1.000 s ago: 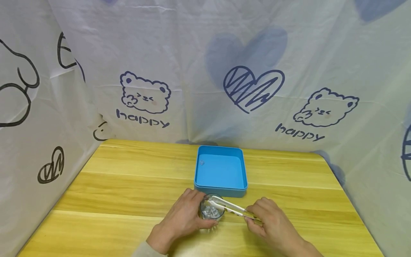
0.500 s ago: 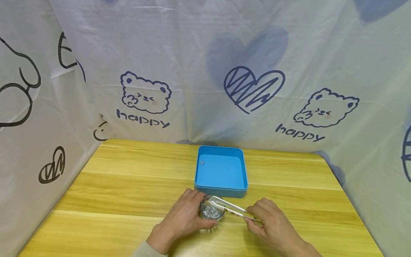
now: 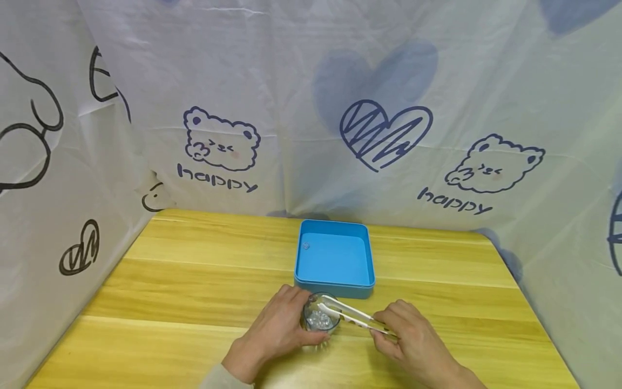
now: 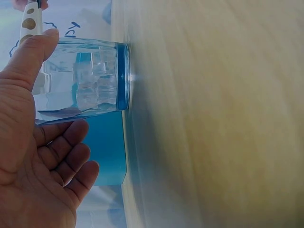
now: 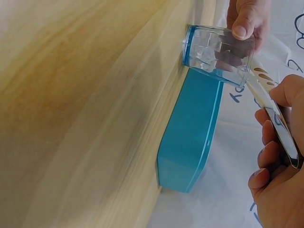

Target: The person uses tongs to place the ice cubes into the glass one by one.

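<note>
A clear drinking glass (image 3: 321, 313) stands upright on the table, with several clear ice-like cubes (image 4: 97, 78) at its bottom. My left hand (image 3: 278, 326) holds the glass from its left side, thumb in front and fingers behind. In the right wrist view, the left thumb (image 5: 242, 27) presses near the glass's rim. My right hand (image 3: 413, 340) grips a pair of tongs (image 3: 357, 316) with white slotted tips. Those tips reach over the rim into the glass; whether they touch a cube I cannot tell.
Behind the glass sits an open blue box (image 3: 335, 289); one small clear piece (image 3: 306, 246) lies at its left inside. The wood-pattern table (image 3: 194, 302) extends to both sides. White printed cloth (image 3: 291, 108) hangs around the back and sides.
</note>
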Demonstrator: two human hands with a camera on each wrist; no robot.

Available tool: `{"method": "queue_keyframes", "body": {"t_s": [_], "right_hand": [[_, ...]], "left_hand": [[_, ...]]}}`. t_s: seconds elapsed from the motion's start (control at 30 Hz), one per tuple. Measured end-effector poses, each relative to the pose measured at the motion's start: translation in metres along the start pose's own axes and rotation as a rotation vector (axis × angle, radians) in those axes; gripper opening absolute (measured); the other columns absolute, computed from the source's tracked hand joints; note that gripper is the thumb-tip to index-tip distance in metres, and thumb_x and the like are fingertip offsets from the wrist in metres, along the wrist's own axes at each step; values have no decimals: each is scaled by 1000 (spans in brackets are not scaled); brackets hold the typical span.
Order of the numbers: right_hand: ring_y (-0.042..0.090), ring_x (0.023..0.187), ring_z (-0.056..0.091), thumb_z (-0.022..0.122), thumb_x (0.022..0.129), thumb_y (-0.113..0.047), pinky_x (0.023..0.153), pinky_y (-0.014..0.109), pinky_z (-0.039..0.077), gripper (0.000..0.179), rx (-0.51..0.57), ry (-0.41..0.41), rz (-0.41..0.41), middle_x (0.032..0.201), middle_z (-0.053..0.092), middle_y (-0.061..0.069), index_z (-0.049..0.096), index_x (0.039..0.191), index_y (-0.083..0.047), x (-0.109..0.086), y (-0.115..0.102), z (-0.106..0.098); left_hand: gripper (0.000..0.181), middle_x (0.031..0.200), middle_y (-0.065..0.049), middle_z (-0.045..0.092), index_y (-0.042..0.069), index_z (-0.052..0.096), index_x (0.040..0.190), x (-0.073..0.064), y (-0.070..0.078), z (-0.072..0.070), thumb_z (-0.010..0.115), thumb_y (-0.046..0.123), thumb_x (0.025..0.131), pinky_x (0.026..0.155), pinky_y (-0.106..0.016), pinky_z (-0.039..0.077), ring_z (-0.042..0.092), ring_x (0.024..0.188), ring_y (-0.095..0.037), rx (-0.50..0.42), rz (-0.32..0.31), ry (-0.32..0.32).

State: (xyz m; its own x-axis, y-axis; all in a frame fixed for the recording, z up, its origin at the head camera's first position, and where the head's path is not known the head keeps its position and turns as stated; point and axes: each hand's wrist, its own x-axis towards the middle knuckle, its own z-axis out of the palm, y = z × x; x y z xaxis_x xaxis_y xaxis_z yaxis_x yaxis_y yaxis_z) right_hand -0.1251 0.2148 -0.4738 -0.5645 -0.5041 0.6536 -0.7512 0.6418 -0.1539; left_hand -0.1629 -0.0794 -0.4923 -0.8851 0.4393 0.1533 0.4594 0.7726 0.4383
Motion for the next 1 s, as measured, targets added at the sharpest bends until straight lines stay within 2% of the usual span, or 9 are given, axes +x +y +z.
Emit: {"method": "queue_keyframes", "body": {"t_s": [0.37, 0.63, 0.87, 1.0], "right_hand": [[2, 80, 50, 55, 109, -38, 68, 15, 43, 32, 12, 3, 6, 85, 61, -11, 74, 99, -14, -1, 1, 1], [2, 81, 51, 63, 105, -31, 68, 15, 44, 21, 21, 3, 13, 86, 62, -11, 74, 99, -14, -1, 1, 1], [2, 81, 51, 62, 106, -35, 70, 15, 44, 24, 11, -8, 34, 86, 61, -13, 74, 99, -15, -1, 0, 1], [3, 81, 51, 70, 99, -26, 69, 16, 44, 12, 19, 20, 39, 86, 61, -14, 73, 98, -15, -2, 1, 1]], "left_hand": [[83, 124, -1, 68, 11, 64, 134, 1, 0, 0, 83, 68, 77, 101, -39, 54, 55, 110, -16, -8, 2, -2], [82, 124, -1, 67, 11, 64, 134, 0, 1, 0, 84, 66, 77, 101, -39, 54, 55, 110, -17, -6, 7, 6], [82, 122, 0, 67, 11, 65, 133, 1, 1, -1, 84, 67, 77, 100, -38, 54, 55, 108, -16, -8, 4, 0], [82, 122, 1, 67, 10, 64, 133, 0, 1, -1, 84, 67, 77, 99, -38, 54, 54, 108, -16, -8, 1, -2]]}}
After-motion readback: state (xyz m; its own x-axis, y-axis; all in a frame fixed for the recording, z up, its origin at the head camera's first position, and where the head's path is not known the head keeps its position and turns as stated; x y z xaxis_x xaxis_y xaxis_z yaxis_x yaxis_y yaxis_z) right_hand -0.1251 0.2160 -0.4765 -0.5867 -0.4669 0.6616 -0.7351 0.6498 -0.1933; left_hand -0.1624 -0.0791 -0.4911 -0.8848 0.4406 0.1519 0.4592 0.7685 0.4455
